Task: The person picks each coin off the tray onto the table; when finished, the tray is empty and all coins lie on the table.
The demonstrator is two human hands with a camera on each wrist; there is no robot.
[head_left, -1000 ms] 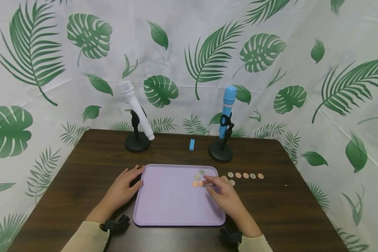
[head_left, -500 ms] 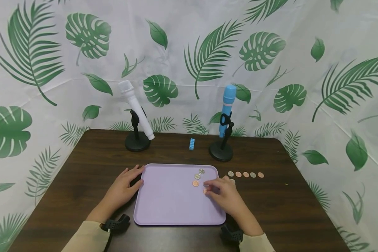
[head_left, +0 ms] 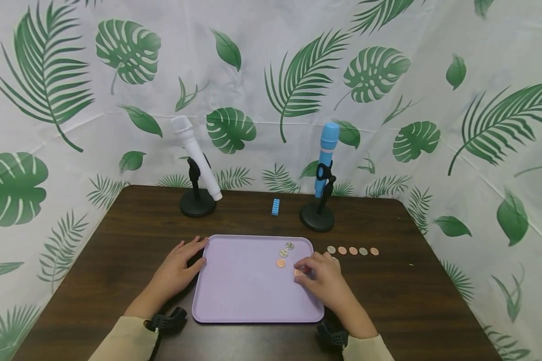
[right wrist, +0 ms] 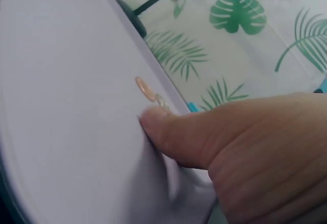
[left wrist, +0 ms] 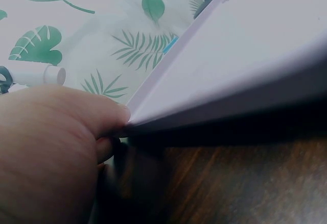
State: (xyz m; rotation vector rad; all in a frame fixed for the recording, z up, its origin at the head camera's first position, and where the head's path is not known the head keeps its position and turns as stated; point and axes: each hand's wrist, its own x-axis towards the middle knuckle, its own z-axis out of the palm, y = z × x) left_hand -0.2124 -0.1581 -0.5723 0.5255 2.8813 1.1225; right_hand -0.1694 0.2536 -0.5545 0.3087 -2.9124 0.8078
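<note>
My right hand is over the right side of a lilac tray, its fingers bent toward the thumb. A copper coin shows between thumb and fingertips, close over the tray surface; the hand hides part of it. Ahead and left of these fingers lie another copper coin and two silver coins, the nearer and the farther. My left hand lies with extended fingers at the tray's left rim, and the left wrist view has its thumb right at the tray's edge.
Beyond the tray stand a white microphone and a blue microphone on black stands, with a small blue block between them. Right of the tray, a row of copper and silver coins lies on the dark table; another is partly hidden by my hand.
My right fingers have drawn the copper coin from beside the other one back toward me and slightly right, and now pinch it. The left hand has stayed at the rim.
</note>
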